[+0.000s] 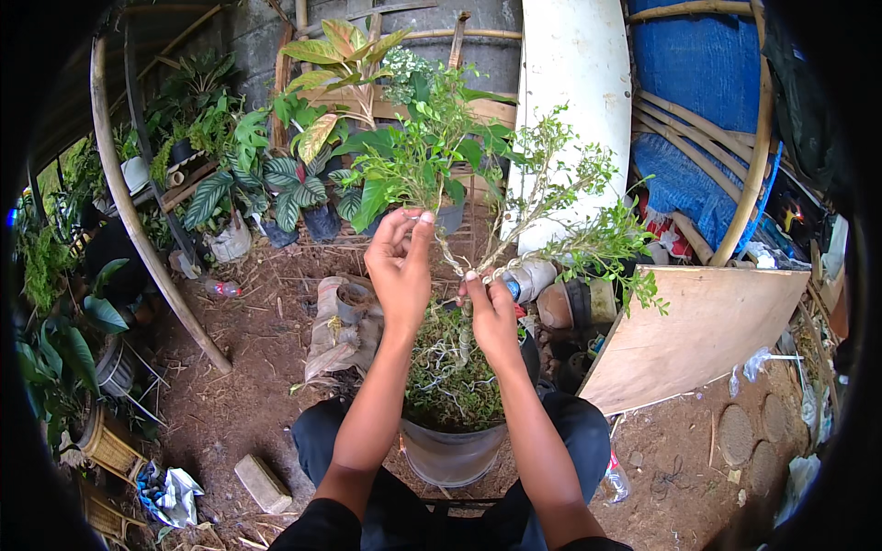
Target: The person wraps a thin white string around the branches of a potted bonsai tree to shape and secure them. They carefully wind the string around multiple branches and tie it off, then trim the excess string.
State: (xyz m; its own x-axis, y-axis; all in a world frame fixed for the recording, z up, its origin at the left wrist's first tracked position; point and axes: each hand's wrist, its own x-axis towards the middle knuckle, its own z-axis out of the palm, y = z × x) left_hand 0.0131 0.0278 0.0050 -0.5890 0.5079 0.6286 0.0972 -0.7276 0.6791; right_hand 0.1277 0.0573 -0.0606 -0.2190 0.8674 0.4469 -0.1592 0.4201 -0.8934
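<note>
A small bonsai-like tree [464, 330] with a pale trunk and spreading leafy branches stands in a round plastic pot [455, 458] between the person's knees. My left hand [403, 258] is raised at the left branch, thumb and forefinger pinched together around a thin, pale piece, perhaps wire; its exact form is too small to tell. My right hand [488, 303] grips the fork of the trunk, its thumb on the joint where wire-like coils wrap the branches. Pale, curly strands [448, 375] lie over the low green growth in the pot.
A wooden board [696, 330] leans at the right, near stacked pots [575, 303]. A sack [337, 330] with a small pot is left of the tree. A brick [263, 484] lies lower left, a plastic bottle [615, 479] lower right. Potted plants [303, 193] line the back.
</note>
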